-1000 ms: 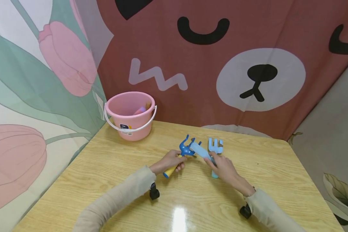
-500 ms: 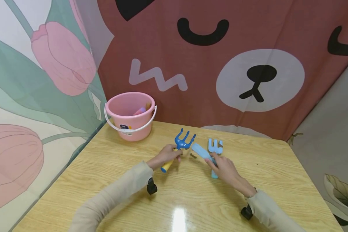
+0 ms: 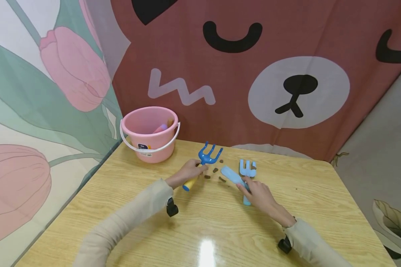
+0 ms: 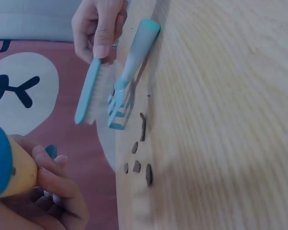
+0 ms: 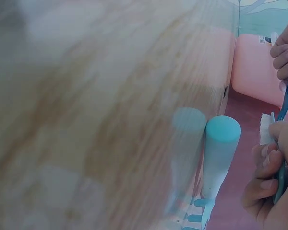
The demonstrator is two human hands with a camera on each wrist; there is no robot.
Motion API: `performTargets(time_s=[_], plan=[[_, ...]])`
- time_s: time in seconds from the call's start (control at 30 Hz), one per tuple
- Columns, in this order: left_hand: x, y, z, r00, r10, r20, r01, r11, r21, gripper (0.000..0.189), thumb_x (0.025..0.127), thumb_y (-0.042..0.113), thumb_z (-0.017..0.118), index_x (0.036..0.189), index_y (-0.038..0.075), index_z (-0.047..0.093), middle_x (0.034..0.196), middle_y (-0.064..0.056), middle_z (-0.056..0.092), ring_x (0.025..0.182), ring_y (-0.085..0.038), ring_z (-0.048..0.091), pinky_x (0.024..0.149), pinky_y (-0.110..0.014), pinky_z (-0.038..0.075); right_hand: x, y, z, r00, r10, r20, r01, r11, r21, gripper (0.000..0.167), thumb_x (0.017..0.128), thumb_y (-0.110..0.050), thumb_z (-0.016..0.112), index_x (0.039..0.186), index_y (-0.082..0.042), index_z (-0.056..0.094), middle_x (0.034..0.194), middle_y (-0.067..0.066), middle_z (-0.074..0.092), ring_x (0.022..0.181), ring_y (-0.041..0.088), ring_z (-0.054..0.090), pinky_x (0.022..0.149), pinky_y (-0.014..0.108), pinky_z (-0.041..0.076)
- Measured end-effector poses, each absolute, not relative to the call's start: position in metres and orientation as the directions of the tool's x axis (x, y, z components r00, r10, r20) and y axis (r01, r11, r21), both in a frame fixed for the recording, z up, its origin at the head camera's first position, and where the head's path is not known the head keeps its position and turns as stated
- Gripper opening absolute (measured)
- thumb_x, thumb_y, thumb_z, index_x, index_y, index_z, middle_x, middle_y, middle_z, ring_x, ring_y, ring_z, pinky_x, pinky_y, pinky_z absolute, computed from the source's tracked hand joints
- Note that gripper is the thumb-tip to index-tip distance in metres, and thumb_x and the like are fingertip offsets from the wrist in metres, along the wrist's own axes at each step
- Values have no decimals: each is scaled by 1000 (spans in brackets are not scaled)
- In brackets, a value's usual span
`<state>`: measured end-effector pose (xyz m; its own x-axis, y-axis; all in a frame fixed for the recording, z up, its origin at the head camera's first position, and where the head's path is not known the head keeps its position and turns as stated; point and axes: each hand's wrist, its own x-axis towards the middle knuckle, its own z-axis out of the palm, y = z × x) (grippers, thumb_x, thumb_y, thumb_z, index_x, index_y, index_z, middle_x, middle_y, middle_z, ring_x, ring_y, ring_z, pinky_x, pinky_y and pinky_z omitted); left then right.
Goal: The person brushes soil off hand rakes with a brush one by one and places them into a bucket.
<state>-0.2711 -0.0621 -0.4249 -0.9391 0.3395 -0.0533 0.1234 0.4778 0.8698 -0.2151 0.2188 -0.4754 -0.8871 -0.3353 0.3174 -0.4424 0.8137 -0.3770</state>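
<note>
In the head view my left hand [image 3: 188, 172] grips the yellow handle of a blue-tined hand rake [image 3: 207, 158], its tines pointing to the back of the table. My right hand [image 3: 258, 193] holds a light-blue brush [image 3: 231, 174] with white bristles facing down, as the left wrist view shows. Just beyond that hand a light-blue toy rake [image 3: 247, 171] lies on the table, its handle [image 4: 141, 45] partly behind the hand in the head view. Several small brown bits [image 3: 215, 170] are scattered between the brush and my left hand.
A pink bucket [image 3: 154, 152] with a white handle stands at the back left of the wooden table [image 3: 194, 226], a few colourful things inside. Behind the table hangs a curtain [image 3: 227, 74] with a bear print. The table's back edge runs close behind the rakes.
My left hand has carried the blue-tined rake up and left, away from the brush. Brown bits have come into view on the table there. The right hand and brush have barely moved.
</note>
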Motion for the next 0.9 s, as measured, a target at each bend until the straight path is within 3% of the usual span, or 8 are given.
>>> performTargets(time_s=[0.13,0.3,0.67,0.9], plan=[[-273,-65,-420,-945,324,-51,114,468,876,32,98,24,57,82,-3,61,70,-4,59,51,-10,47,46,-22,39,-215,219,-477,-881,-349,318,-455,810,-371,37,102,-31,57,118,2,61,52,-11,38,42,2,29,43,22,31],[-276,-68,-413,-953,303,-23,119,442,889,29,97,23,56,80,-1,61,69,-3,61,53,-12,49,47,-21,40,-215,219,-479,-875,-358,325,-465,807,-364,38,102,-31,57,119,3,61,51,-11,39,40,2,30,41,22,31],[-279,-78,-379,-957,291,-10,121,427,896,27,98,24,50,86,4,62,83,-15,64,55,-12,47,52,-23,38,-215,217,-478,-853,-377,361,-498,794,-349,33,101,-27,59,115,3,61,51,-12,38,40,1,29,40,22,30],[-284,-85,-357,-976,220,-5,93,433,897,28,98,27,52,85,3,58,78,-6,65,59,-12,51,51,-22,39,-215,218,-476,-875,-361,323,-465,810,-357,34,102,-29,58,116,2,62,52,-11,40,41,2,31,42,23,32]])
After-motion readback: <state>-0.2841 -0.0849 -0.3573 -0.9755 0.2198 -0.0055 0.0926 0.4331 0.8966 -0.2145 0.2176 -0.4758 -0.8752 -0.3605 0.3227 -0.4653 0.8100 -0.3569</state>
